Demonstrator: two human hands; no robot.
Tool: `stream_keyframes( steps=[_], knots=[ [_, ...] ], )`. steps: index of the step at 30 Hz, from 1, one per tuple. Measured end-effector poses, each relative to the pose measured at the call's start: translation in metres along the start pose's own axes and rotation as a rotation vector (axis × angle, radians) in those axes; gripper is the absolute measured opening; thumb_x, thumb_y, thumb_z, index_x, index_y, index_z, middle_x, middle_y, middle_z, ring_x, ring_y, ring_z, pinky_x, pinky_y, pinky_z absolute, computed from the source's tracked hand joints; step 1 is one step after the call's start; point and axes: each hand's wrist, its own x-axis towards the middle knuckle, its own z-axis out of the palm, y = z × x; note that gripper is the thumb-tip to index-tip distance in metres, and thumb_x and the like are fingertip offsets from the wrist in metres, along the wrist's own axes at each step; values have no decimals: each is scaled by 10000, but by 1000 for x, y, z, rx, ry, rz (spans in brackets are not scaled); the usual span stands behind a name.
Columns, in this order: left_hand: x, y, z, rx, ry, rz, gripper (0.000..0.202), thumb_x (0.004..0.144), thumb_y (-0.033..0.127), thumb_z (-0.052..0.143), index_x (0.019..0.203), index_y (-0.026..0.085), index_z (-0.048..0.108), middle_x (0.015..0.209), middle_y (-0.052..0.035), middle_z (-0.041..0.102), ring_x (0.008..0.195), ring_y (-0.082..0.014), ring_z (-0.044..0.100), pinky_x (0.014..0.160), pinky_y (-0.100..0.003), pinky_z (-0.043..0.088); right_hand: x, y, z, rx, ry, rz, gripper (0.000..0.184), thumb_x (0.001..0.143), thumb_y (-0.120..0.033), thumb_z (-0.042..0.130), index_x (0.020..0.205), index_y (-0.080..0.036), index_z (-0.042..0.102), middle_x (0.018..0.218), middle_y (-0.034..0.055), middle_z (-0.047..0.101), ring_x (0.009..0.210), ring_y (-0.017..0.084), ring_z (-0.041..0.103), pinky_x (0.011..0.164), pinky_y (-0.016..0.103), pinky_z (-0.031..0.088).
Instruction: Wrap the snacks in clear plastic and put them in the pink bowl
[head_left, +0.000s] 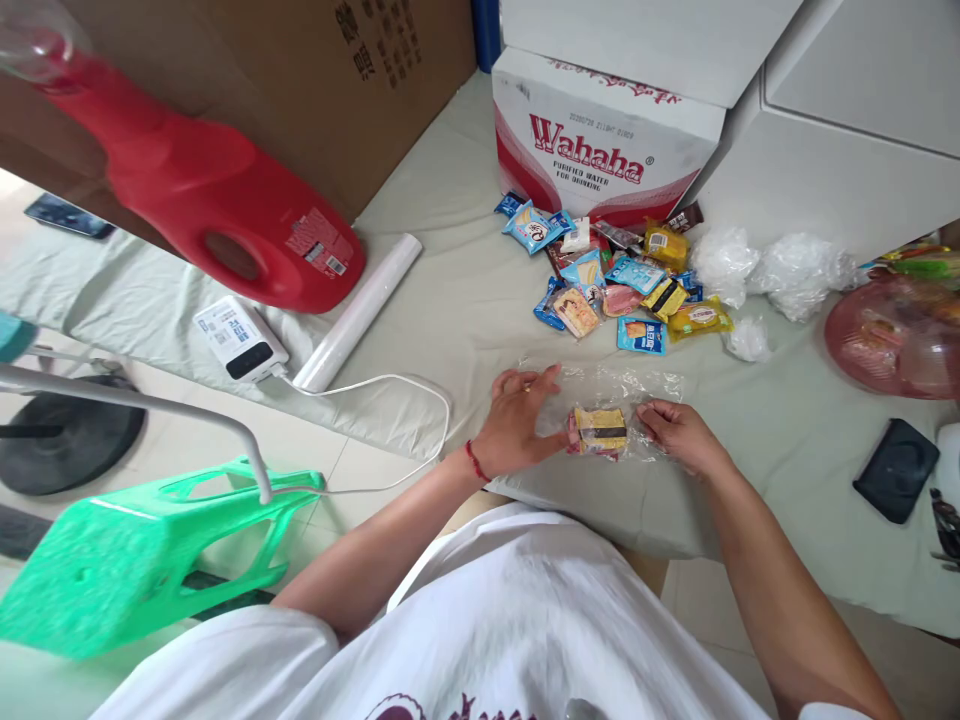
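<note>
So, yellow snack pack (pixel 602 430) lies btwn L hand (pixel 517 418), spread, & R hand (pixel 681 432), pinching clear film (pixel 651 385).

Around the view's centre, a red bottle (pixel 206 175) is at ten o'clock, a white power bank (pixel 236 338) at nine, a green stool (pixel 112 560) at eight, a water box (pixel 600 150) at one and a black pouch (pixel 896 470) near three.
</note>
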Motion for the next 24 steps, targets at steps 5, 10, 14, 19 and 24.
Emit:
stream_keyframes(
  steps=[5,10,14,19,24],
  knots=[
    [12,-8,12,-76,29,-185,310,927,363,577,671,207,653,651,-11,644,785,-190,623,918,-389,431,-3,3,-3,7,19,-6,523,809,-714,625,724,-202,555,578,-46,478,497,88,334,491,253,244],
    [-7,-24,2,8,210,-353,345,923,342,554,607,207,588,593,-2,564,678,-172,558,729,-311,415,-6,9,-10,-58,60,-18,483,850,-681,566,723,-215,549,582,-40,488,496,101,338,504,263,274],
    [-17,-23,-4,192,225,-457,262,891,316,593,649,217,616,662,-28,646,818,-230,616,793,-346,416,-10,9,-13,-454,168,-111,362,909,-534,542,745,-219,610,659,8,590,601,161,500,581,289,350],
    [-21,-17,-2,273,200,-465,228,907,311,562,720,220,655,771,-53,706,908,-268,629,813,-380,421,-13,-16,-6,-784,465,-426,285,964,-388,522,1053,-214,729,1085,121,699,1000,286,580,839,377,452],
    [-25,-18,0,273,210,-411,218,902,295,546,735,221,663,781,-54,707,881,-266,621,799,-385,427,9,-41,15,-663,233,-588,282,996,-353,515,1033,-201,750,1068,114,735,1000,266,601,963,401,404]
  ],
)
